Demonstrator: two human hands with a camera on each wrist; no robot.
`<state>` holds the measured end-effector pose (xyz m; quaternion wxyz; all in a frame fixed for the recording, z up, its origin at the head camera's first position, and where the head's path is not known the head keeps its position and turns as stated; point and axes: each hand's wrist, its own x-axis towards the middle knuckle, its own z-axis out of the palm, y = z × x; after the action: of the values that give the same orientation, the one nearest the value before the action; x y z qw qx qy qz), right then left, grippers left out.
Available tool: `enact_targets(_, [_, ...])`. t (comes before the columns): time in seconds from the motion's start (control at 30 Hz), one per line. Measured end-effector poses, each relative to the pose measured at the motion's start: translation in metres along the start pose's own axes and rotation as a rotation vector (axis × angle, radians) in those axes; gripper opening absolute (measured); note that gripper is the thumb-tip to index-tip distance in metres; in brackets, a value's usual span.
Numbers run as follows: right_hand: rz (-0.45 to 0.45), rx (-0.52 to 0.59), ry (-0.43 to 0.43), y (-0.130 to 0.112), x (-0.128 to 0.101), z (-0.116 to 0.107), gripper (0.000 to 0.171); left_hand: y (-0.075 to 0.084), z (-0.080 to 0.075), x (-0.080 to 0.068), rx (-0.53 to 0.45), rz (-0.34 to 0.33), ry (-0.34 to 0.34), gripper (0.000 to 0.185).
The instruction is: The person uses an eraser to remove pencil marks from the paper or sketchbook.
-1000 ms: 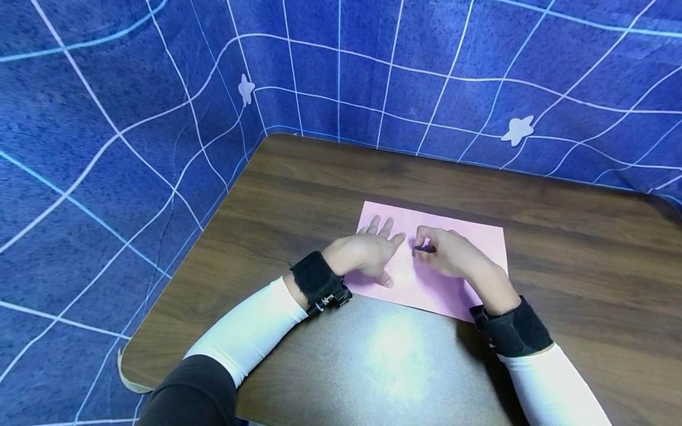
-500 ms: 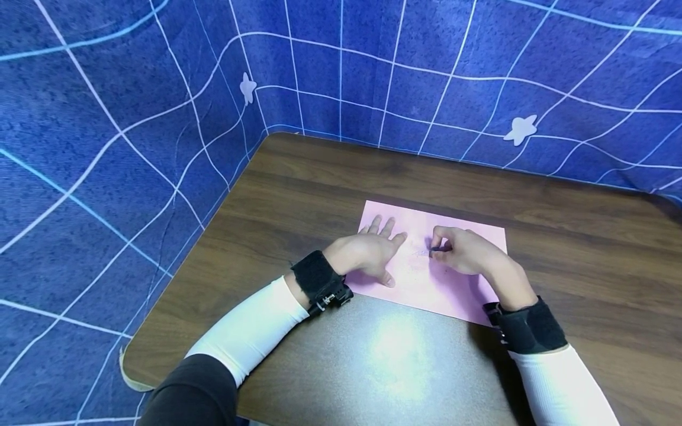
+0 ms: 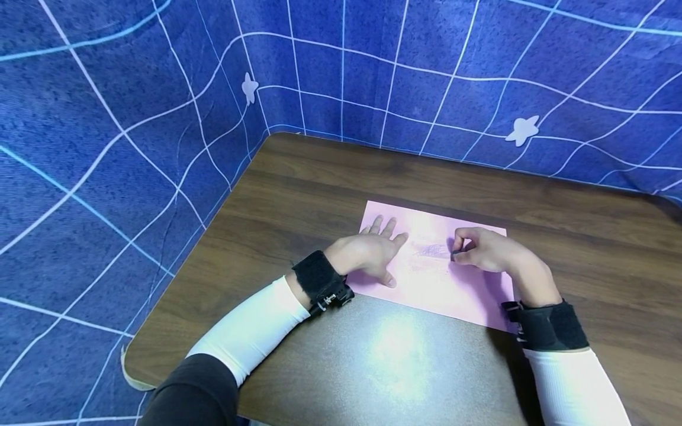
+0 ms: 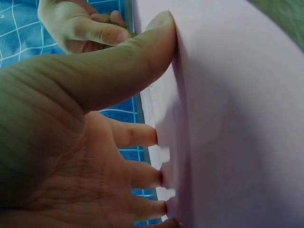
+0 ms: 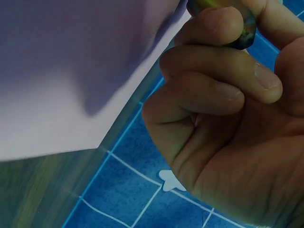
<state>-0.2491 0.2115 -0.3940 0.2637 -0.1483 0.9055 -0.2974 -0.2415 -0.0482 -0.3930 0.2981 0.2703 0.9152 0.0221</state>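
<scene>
A pink sheet of paper (image 3: 426,284) lies flat on the brown wooden table (image 3: 330,183). My left hand (image 3: 373,251) rests on the sheet's left part, fingers spread and straight, pressing it down; the left wrist view shows its fingertips (image 4: 147,135) against the pink paper (image 4: 237,118). My right hand (image 3: 482,248) pinches a short dark crayon (image 3: 454,255) with its tip on the paper, just right of a faint purple scribble (image 3: 431,249). In the right wrist view the curled fingers (image 5: 213,71) grip the crayon (image 5: 237,33) by the paper (image 5: 71,71).
Blue cloth walls with a white grid (image 3: 133,118) enclose the table on the left and back, with pale star shapes (image 3: 519,130) on them. The table's near left corner (image 3: 128,378) is rounded. Bare wood lies around the sheet.
My right hand has slid to the right across the sheet with the crayon, leaving a faint purple mark behind it. The left hand has stayed in place.
</scene>
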Motion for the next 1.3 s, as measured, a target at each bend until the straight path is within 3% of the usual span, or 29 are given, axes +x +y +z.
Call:
enact_targets(0.17, [0.013,0.058,-0.030,0.004,-0.002,-0.004,0.012,0.000,0.001,0.001,0.007,-0.002,0.006,0.111])
enact_targets(0.27, [-0.005,0.035,-0.012,0.005,0.000,-0.002,0.011,0.000,0.001,0.001,0.001,-0.010,0.000,0.112])
enact_targets(0.5, [-0.048,-0.131,0.068,-0.004,0.002,0.005,0.008,-0.001,0.000,0.002,-0.016,-0.015,-0.015,0.113])
enact_targets(0.7, [-0.009,-0.351,0.090,-0.016,-0.001,0.008,0.006,-0.001,0.001,0.002,-0.014,-0.002,-0.006,0.113])
enact_targets(0.77, [-0.010,-0.371,0.099,-0.020,-0.002,0.009,0.006,0.000,0.000,0.002,-0.010,-0.001,-0.005,0.112])
enact_targets(0.97, [-0.177,-0.262,0.173,-0.031,0.003,0.019,0.011,-0.001,0.001,0.002,0.005,-0.004,0.006,0.112])
enact_targets(1.1, [-0.281,-0.259,0.197,-0.035,0.011,0.030,0.016,-0.002,0.001,0.002,0.025,0.003,0.016,0.111])
enact_targets(1.3, [-0.302,-0.334,0.264,-0.041,0.017,0.040,0.016,-0.002,0.000,0.002,0.019,0.001,0.006,0.111])
